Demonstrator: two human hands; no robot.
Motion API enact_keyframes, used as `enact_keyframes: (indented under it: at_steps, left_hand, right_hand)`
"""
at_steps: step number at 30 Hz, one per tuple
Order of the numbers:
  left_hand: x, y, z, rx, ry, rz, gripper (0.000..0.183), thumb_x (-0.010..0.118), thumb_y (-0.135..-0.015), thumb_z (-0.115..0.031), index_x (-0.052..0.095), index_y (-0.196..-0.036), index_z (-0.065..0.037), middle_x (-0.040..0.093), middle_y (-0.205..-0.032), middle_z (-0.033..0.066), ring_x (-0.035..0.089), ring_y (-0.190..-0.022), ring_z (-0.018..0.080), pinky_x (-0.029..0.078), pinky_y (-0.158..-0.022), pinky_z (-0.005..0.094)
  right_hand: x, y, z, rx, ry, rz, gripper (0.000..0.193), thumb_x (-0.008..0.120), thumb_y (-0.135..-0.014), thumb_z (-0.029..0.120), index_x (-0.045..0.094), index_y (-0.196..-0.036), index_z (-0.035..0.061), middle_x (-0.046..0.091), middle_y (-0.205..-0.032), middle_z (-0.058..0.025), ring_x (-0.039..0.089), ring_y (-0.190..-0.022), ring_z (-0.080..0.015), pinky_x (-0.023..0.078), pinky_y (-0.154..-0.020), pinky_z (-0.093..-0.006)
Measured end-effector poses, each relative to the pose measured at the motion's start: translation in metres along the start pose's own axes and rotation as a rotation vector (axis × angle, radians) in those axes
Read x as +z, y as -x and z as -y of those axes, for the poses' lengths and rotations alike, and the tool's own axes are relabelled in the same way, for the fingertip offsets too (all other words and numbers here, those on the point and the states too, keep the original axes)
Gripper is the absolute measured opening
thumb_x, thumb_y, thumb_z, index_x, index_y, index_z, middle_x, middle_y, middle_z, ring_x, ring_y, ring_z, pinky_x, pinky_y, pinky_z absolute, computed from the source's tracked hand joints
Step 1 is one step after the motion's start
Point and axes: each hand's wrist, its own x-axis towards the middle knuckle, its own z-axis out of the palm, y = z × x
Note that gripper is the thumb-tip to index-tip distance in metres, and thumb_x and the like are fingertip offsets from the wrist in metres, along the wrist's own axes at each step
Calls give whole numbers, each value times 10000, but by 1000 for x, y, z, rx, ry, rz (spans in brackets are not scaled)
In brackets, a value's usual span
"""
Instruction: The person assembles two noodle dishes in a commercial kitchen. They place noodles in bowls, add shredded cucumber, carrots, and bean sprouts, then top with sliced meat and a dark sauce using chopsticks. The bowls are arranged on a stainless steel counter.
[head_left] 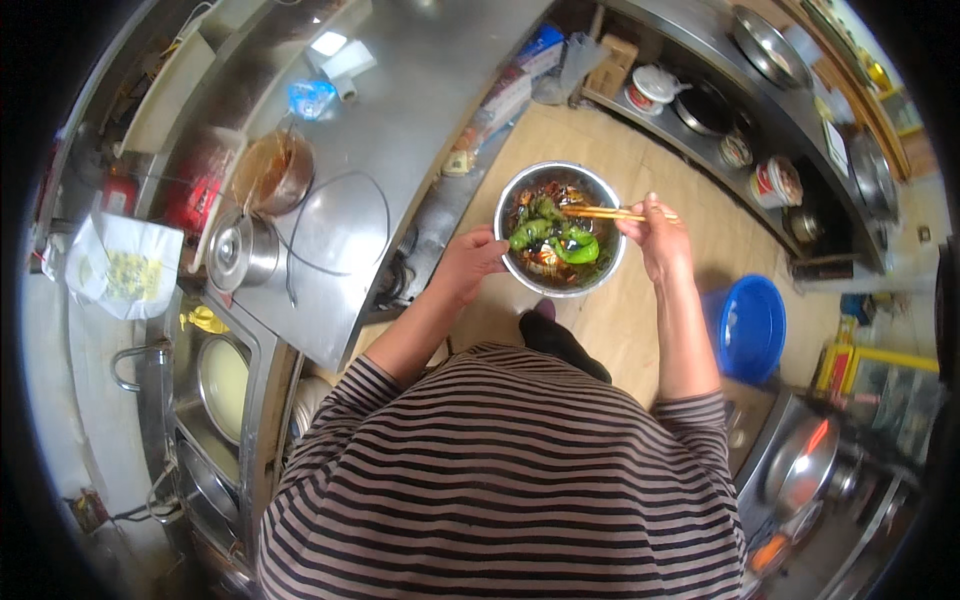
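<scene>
My left hand (468, 262) grips the rim of a round steel bowl (522, 192) held in front of my chest, over the wooden floor. Green leafy vegetables (560, 240) and dark reddish pieces lie inside the bowl. In my right hand (655, 232) is a pair of wooden chopsticks (605, 212); their tips reach into the bowl from the right, over the food. My striped sleeves come up from the bottom of the view.
A steel counter (400, 120) runs along the left with a lidded pot (240, 250), a bowl of brown sauce (272, 172) and a cable. A sink (215, 390) lies at lower left. A blue basin (752, 325) sits on the floor at right. Shelves with pots curve along the upper right.
</scene>
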Motion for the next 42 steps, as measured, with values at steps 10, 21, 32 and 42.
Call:
enact_keyframes:
  at_steps: [10,21,32,42]
  left_hand:
    - [-19,-138,-64,64,99,-211,120,558,-777,-42,585,-695,41,405,-1148,64,528,-891,172,499,-679,285]
    - [-72,-271,-139,304,29,-305,163,539,-797,-45,560,-660,41,400,-1164,94,501,-945,182,502,-746,296]
    - [-107,-329,-165,134,290,-635,58,545,-796,-50,593,-790,-18,600,-785,36,582,-710,127,509,-657,259]
    - [-91,-356,-185,159,419,-954,78,555,-798,-86,600,-812,-24,611,-809,39,575,-736,128,497,-657,281]
  right_hand:
    - [68,-132,100,-583,906,894,105,605,-776,87,603,-774,-19,602,-835,-111,586,-768,-189,476,-668,-297]
    - [166,-279,119,-743,796,326,108,576,-805,74,625,-808,-22,613,-833,-95,572,-759,-153,461,-680,-258]
    - [257,-415,102,-548,647,872,157,471,-862,88,577,-882,-26,602,-898,-109,580,-822,-189,475,-760,-300]
    - [315,-528,90,-387,739,1067,157,502,-836,63,598,-876,-54,622,-854,-112,604,-754,-158,499,-693,-260]
